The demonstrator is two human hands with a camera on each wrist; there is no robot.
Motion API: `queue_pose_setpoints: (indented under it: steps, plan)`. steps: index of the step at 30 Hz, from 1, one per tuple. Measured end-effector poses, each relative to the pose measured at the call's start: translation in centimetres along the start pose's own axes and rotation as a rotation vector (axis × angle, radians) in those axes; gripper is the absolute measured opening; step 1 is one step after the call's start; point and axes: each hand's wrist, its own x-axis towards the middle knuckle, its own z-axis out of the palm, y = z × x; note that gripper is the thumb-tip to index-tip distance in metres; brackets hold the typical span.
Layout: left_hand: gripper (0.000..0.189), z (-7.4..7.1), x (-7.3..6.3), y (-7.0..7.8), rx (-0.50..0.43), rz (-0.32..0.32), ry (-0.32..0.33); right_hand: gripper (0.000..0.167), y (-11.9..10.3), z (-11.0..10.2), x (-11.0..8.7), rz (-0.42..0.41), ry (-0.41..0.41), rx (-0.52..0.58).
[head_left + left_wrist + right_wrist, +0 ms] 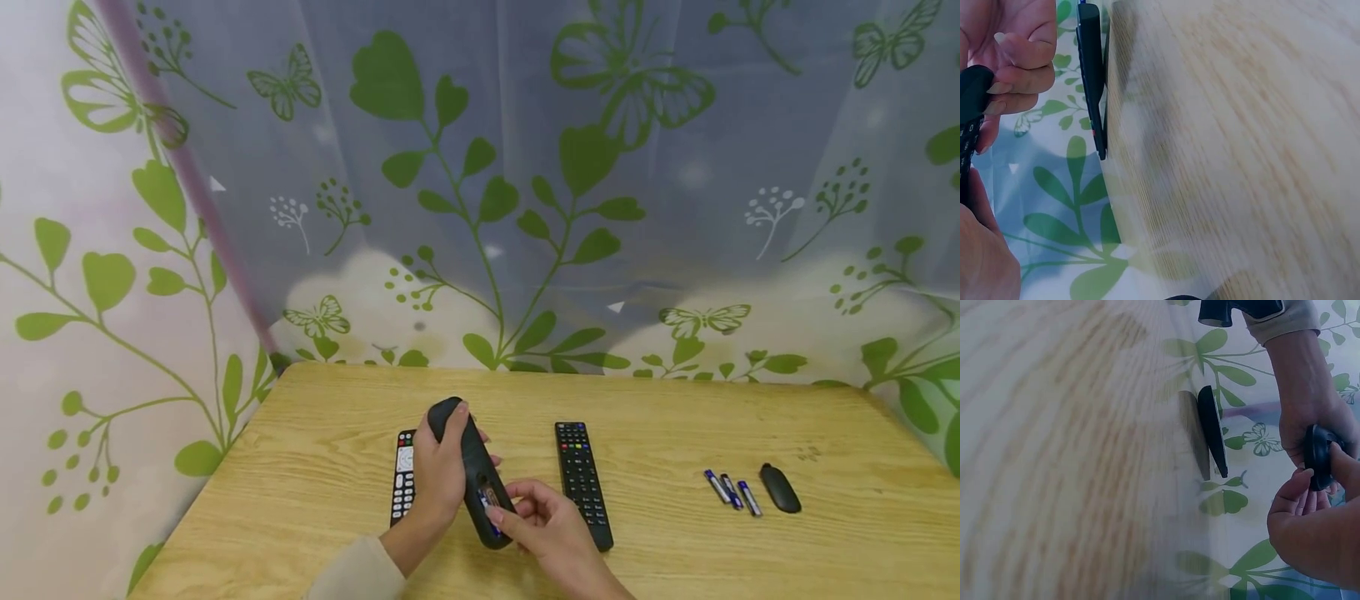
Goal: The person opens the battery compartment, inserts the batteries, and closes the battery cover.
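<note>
My left hand (pixel 441 475) grips a black remote control (pixel 471 454), tilted with its back turned up. The battery compartment in its lower end is uncovered, and a blue-and-silver battery (pixel 485 500) shows inside. At that end the thumb of my right hand (pixel 555 529) presses on the battery area, while the curled index finger touches the remote's edge. In the right wrist view thumb and index finger close on the end of the remote (pixel 1317 453). Part of the compartment is hidden by the thumb. The left wrist view shows some of the remote's buttons (pixel 969 134).
A black remote with light buttons (pixel 403 479) lies partly behind my left hand. Another black remote (pixel 579 467) lies right of centre. Farther right on the wooden table (pixel 675 433) are three loose batteries (pixel 730 492) and a black battery cover (pixel 781 488). Patterned curtains (pixel 525 250) hang behind.
</note>
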Motion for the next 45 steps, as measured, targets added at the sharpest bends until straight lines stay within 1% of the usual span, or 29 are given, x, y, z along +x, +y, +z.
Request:
queue_pose_setpoints:
  steps: [2,7,13,19,25,32,35,38,41,43,45]
  plan:
    - [0.035,0.0,0.0,-0.1,-0.002,0.006,0.001,0.04,-0.1,0.0,0.0,-0.012,0.001,-0.009]
    - [0.034,0.0,0.2,-0.2,-0.009,0.017,-0.001,0.042,-0.2,0.0,0.0,-0.01,0.013,-0.03]
    - [0.034,0.0,0.1,-0.1,-0.007,0.001,0.0,0.046,-0.1,0.2,-0.1,-0.011,0.037,-0.035]
    - [0.035,0.1,0.2,0.0,-0.009,0.014,0.0,0.048,-0.4,0.3,0.0,-0.014,0.05,-0.055]
    - [0.034,0.1,0.2,0.0,-0.013,0.002,0.002,0.049,-0.4,0.3,-0.1,-0.008,0.061,-0.046]
    - [0.035,-0.1,0.2,-0.2,-0.006,0.008,0.01,0.048,-0.3,0.4,0.1,-0.023,0.052,-0.071]
    - [0.035,-0.3,0.1,-0.2,0.005,-0.006,0.008,0.049,-0.3,0.3,0.0,-0.02,0.034,-0.107]
    - [0.035,-0.6,0.1,-0.4,0.013,-0.014,0.005,0.051,-0.4,-0.5,-0.2,-0.025,-0.029,-0.133]
    - [0.035,-0.8,0.3,-0.5,0.015,-0.017,0.003,0.051,-0.7,-2.1,-0.6,-0.05,-0.084,-0.139]
    - [0.035,-1.0,0.4,-0.5,0.015,-0.021,0.0,0.049,-1.0,-3.7,-0.8,-0.066,-0.087,-0.151]
    - [0.037,-1.1,0.4,-0.4,0.017,-0.029,-0.002,0.048,-1.3,-5.4,-1.1,-0.084,-0.062,-0.195]
